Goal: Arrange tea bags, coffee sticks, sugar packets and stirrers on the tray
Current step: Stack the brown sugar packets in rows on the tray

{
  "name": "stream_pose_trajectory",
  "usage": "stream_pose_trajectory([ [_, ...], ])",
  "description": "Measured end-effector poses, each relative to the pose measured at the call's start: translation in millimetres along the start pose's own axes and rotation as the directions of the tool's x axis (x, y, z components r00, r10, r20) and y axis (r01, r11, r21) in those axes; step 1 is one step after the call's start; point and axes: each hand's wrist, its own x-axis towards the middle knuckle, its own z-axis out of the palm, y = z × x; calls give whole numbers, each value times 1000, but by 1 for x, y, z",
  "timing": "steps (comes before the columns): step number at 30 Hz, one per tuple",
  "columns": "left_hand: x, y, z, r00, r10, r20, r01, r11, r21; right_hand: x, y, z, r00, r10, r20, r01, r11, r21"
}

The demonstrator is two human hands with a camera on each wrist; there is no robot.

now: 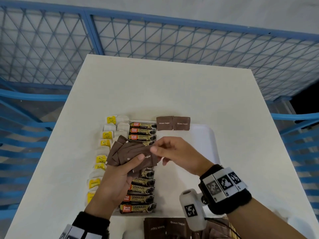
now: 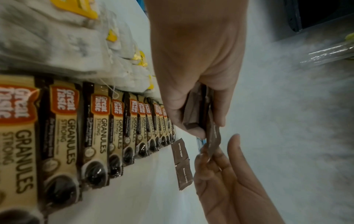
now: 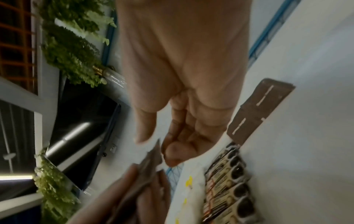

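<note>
Brown sugar packets [image 1: 131, 155] are fanned out in the left hand [image 1: 114, 183], whose thumb lies across their faces with the fingers curled behind, above the middle of the white tray [image 1: 205, 140]. The right hand [image 1: 174, 154] pinches the right edge of the top packet between thumb and forefinger. Two more brown sugar packets [image 1: 173, 123] lie side by side, touching, at the tray's far edge.

From the head view the whole layout is plain: a column of coffee sticks [image 1: 142, 133] runs from the far edge of the tray to its near edge, and a column of tea bags [image 1: 107, 135] with yellow tags lies just left of it, along the tray's left edge. The hands cover the middle of both columns. At the near edge of the white table [image 1: 155, 87], a pile of spare sugar packets [image 1: 165, 226] is cut off by the frame and partly hidden behind the right wrist camera.

The left wrist view shows what the head view cannot: the held packets [image 2: 193, 112] edge-on as a thin stack, and one packet [image 2: 213, 139] bending down to the right hand's fingertips [image 2: 203, 157]. It also shows a clear wrapped bundle [image 2: 329, 53] at the table's edge; its contents are too blurred to name.

The right wrist view is blurred, but it gives the pair at the far edge [image 3: 258, 110] from their backs, each with a pale seam line. Green foliage [image 3: 72, 50] and a blue mesh fence [image 1: 155, 35] lie beyond the table.
</note>
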Motion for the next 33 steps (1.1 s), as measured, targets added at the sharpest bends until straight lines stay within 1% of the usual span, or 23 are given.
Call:
stream_pose_trajectory([
  [1,0,0,1,1000,6,3,-6,1000,7,0,1,2,1000,-5,23,5,999,36],
  [3,0,0,0,1000,19,-15,-19,1000,18,2,4,4,999,-12,42,9,999,51],
  [7,2,-1,-3,997,13,-79,-14,1000,-17,7,8,2,999,-10,34,9,998,57],
  [9,2,-2,-6,995,-3,-104,-2,999,-51,10,10,-7,1000,-22,-16,22,999,33],
  [11,2,-2,-11,990,-29,-139,16,995,-95,15,14,-21,992,-34,-119,30,999,-34],
  [14,-1,-1,-16,982,-77,-170,49,986,-162,28,21,-43,955,-27,-297,-3,995,-101],
  [16,-1,-2,-19,978,-103,-179,68,979,-192,36,24,-52,928,-22,-372,-18,994,-103],
  [21,-2,-4,-19,973,-149,-177,110,972,-208,57,31,-66,903,2,-430,-69,988,-139],
  [24,-3,-2,-18,978,-135,-159,104,976,-189,68,35,-67,896,-5,-445,-96,975,-203],
  [26,-3,-2,-17,977,-137,-163,110,980,-166,75,36,-65,889,-26,-457,-103,962,-254],
  [29,-2,-4,-17,977,-129,-169,93,975,-204,81,38,-62,859,-69,-507,-122,935,-334],
  [33,-2,-5,-17,978,-128,-166,94,975,-200,83,39,-57,833,-121,-540,-108,921,-373],
])
